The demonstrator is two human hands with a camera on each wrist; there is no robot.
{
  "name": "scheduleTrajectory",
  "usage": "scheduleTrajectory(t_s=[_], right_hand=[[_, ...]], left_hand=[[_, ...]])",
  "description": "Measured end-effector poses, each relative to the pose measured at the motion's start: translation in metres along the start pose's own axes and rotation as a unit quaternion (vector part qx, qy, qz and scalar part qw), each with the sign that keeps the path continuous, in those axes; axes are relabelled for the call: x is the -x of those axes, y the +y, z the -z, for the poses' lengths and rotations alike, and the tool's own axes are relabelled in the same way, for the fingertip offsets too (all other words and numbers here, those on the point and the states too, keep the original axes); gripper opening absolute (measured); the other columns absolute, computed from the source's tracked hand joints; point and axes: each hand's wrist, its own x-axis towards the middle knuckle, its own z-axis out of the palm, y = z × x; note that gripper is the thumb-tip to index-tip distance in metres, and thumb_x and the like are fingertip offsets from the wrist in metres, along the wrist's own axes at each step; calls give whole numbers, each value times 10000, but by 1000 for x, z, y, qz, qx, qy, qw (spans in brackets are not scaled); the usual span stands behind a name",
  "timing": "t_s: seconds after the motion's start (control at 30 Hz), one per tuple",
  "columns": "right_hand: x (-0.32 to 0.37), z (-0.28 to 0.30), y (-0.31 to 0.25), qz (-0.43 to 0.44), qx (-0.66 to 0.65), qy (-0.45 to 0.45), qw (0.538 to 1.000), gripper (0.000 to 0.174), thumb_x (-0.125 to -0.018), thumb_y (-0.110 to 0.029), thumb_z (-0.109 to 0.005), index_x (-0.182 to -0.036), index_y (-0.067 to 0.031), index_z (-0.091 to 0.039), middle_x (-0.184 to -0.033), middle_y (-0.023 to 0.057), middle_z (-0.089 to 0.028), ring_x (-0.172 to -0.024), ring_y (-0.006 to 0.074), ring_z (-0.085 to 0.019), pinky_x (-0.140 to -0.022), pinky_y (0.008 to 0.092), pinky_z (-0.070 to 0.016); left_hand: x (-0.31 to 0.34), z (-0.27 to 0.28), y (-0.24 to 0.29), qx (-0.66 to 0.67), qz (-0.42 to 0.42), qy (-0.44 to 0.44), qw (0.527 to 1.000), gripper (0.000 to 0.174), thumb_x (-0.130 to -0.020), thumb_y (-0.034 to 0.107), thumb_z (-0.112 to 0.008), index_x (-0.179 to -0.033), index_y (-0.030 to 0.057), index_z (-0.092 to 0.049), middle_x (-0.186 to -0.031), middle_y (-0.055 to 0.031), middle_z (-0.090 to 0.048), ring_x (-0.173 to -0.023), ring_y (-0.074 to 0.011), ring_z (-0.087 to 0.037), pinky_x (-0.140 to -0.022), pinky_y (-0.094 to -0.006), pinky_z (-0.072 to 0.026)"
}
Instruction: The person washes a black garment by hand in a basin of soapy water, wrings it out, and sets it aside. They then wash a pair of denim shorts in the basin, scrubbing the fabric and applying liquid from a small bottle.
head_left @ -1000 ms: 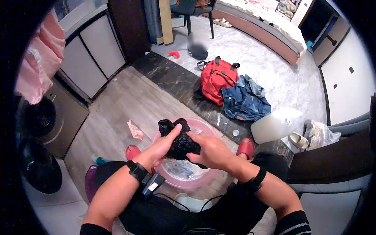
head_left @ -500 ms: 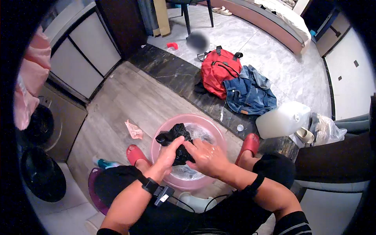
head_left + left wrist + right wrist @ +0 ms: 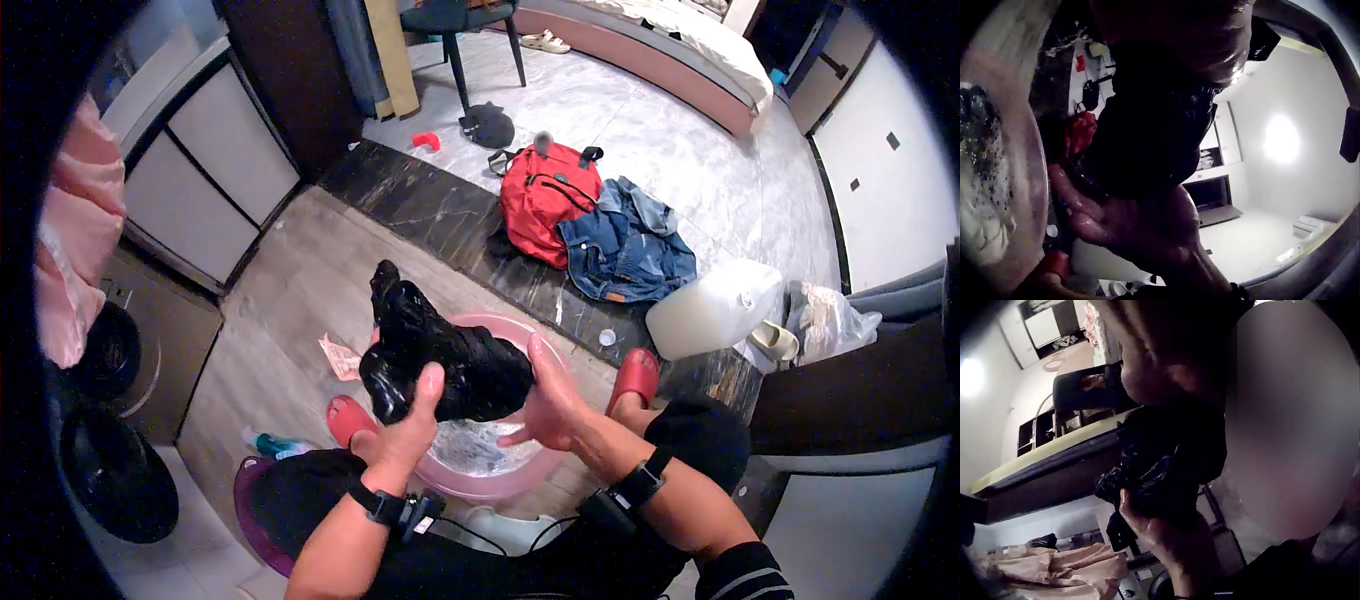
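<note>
A bunched, shiny black cloth [image 3: 450, 365] is held up over the pink basin [image 3: 497, 488], which has sudsy water in it. My left hand [image 3: 408, 432] grips the cloth's near left part, thumb upright in front and the other fingers hidden behind. At the cloth's right end, my right hand [image 3: 555, 405] touches it with the fingers spread. The left wrist view has the cloth [image 3: 1154, 137] resting against the right hand's palm [image 3: 1141, 225]. In the right wrist view the cloth [image 3: 1160, 456] lies between both hands, the left thumb along its edge.
Red slippers [image 3: 635, 382] are on both sides of the basin. Beyond it lie a red backpack [image 3: 548, 205], a denim garment [image 3: 625, 245] and a whitish jug [image 3: 712, 310]. A pink scrap [image 3: 340, 358] is on the floor at the left, and pink fabric [image 3: 80, 235] hangs there.
The cloth was a compact bundle pressed between both hands; now it is spread wider and raised, reaching past the basin's far left rim. My hands have moved apart, the right one with its fingers spread.
</note>
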Motion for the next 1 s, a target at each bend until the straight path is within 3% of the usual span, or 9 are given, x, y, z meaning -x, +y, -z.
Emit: scheduleTrajectory(t_s=[0.1,0.17,0.23,0.27,0.4,0.5,0.6,0.87,1.0], right_hand=[[0,-4,2,-3,-65,-55,996,841,-781,-835,-244,-1404,-284,-366,-1433,61,-398,-1318,329,-356,-919,728,-267],[-4,-2,2,81,-67,-77,991,775,-822,-765,-314,-1327,-191,-446,-1328,76,-492,-1214,306,-463,-929,599,-358],[-10,-2,-1,164,-68,-100,979,725,-863,-694,-383,-1249,-97,-525,-1224,92,-585,-1110,282,-570,-939,469,-449],[-12,-4,-2,178,-139,-72,971,474,-885,-446,-554,-1111,-30,-573,-1039,82,-652,-904,231,-647,-806,327,-518],[-19,-8,6,279,-25,170,945,286,-758,-149,-643,-1014,-27,-608,-917,84,-655,-784,186,-630,-715,338,-510],[-28,-4,11,331,156,262,893,287,-759,-191,-644,-996,-33,-616,-887,98,-658,-780,198,-627,-716,332,-502],[-34,-2,11,377,229,250,862,268,-730,-201,-642,-929,-24,-626,-837,130,-654,-753,218,-626,-711,340,-494],[-25,-10,2,461,394,204,768,229,-698,-211,-640,-838,-31,-626,-781,190,-632,-713,342,-618,-672,412,-492],[-25,-8,1,505,451,146,721,173,-702,-139,-625,-833,-27,-627,-738,161,-612,-658,303,-591,-648,371,-489]], left_hand=[[9,-9,24,-39,-28,-31,998,785,-841,230,-663,-1426,14,-186,-1339,-136,-416,-1226,-244,-435,-1041,-366,-350],[18,-13,16,-47,-4,-4,999,780,-843,233,-663,-1423,12,-190,-1332,-134,-421,-1227,-243,-433,-1043,-363,-347],[21,-14,18,-93,110,-13,989,707,-852,232,-653,-1397,15,-257,-1312,-126,-437,-1202,-236,-447,-1030,-349,-354],[23,-25,43,-120,159,-7,980,680,-857,229,-648,-1387,17,-279,-1305,-123,-444,-1193,-232,-453,-1025,-346,-359],[29,-29,-7,-63,95,-36,993,469,-878,201,-620,-1271,7,-452,-1185,-93,-544,-1078,-199,-529,-935,-327,-429],[27,-34,-10,-36,117,-20,992,318,-911,192,-574,-1164,0,-553,-1076,-68,-605,-988,-174,-568,-855,-326,-465],[21,-33,-2,-71,22,-21,997,342,-931,248,-558,-1164,-2,-564,-1083,-62,-602,-973,-176,-561,-837,-332,-461],[19,-19,-31,193,327,-18,925,336,-948,284,-526,-1188,50,-541,-1090,-38,-591,-958,-136,-574,-837,-305,-473],[16,-11,-41,196,407,-87,888,441,-965,430,-380,-1152,68,-548,-969,-101,-656,-817,-236,-664,-721,-386,-564]])
